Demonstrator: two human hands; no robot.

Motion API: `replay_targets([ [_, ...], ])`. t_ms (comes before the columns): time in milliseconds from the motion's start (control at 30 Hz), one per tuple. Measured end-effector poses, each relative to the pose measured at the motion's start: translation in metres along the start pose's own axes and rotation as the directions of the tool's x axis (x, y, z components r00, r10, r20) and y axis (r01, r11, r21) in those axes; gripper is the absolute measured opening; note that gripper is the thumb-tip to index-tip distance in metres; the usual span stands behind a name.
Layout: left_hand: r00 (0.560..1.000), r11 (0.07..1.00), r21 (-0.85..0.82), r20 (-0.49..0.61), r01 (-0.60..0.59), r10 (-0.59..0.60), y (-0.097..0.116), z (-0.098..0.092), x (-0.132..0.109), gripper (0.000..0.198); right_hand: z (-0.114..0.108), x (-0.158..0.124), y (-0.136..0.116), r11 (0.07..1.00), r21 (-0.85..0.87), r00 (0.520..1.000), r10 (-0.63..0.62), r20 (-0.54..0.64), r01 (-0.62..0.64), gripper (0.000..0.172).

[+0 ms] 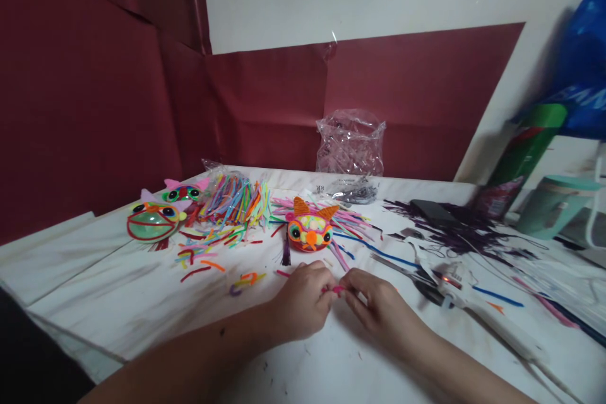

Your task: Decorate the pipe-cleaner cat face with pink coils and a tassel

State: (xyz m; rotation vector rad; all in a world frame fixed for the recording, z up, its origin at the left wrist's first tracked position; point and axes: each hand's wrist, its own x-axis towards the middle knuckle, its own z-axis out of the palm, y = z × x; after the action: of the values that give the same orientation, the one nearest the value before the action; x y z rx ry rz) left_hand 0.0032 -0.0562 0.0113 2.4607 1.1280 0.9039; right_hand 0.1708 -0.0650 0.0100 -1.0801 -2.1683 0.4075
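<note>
A short pink pipe cleaner (338,290) spans the small gap between my two hands, low over the table. My left hand (305,300) is closed on its left end, fingers curled. Thumb and fingers of my right hand (372,297) pinch the other end. Just beyond them sits a colourful animal head (310,235) with orange ears, round black eyes and a dark purple tassel at its left. Cut pipe cleaner pieces (249,279) lie left of my hands. Scissors (411,274) lie to the right, partly under a white hot glue gun (492,315) with a lit red light.
Two more decorated heads (150,226) stand at the left. Behind are a bundle of multicoloured pipe cleaners (237,199) and a clear plastic bag (351,145). Dark purple strips (464,233), a phone-like dark slab (430,210) and a mint cup (556,208) occupy the right side.
</note>
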Motion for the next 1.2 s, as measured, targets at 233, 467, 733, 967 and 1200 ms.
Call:
replay_targets([
  [233,0.979,0.952,-0.302,-0.175,0.046,-0.102,0.009,-0.010,0.002,0.011,0.003,0.005,-0.008,0.818,0.558,0.978,0.204,-0.050,-0.142,0.027],
  [467,0.973,0.901,-0.425,-0.161,0.081,-0.163,0.015,-0.008,0.001,0.016,0.008,-0.002,-0.016,0.813,0.577,0.965,0.205,-0.164,-0.075,0.022],
  [733,0.972,0.947,-0.237,-0.031,0.219,-0.233,0.007,-0.004,0.004,0.016,0.006,0.001,-0.010,0.959,0.260,0.980,0.149,-0.130,-0.112,0.021],
  [967,0.998,0.998,0.006,-0.038,0.058,-0.057,0.001,-0.002,0.002,0.013,0.003,0.000,-0.004,0.999,0.039,0.996,0.020,-0.087,-0.016,0.014],
  [1200,0.999,0.992,-0.116,-0.020,0.048,-0.051,0.007,-0.011,0.005,0.014,0.000,0.006,0.000,0.952,0.286,0.994,0.113,0.009,-0.111,0.010],
])
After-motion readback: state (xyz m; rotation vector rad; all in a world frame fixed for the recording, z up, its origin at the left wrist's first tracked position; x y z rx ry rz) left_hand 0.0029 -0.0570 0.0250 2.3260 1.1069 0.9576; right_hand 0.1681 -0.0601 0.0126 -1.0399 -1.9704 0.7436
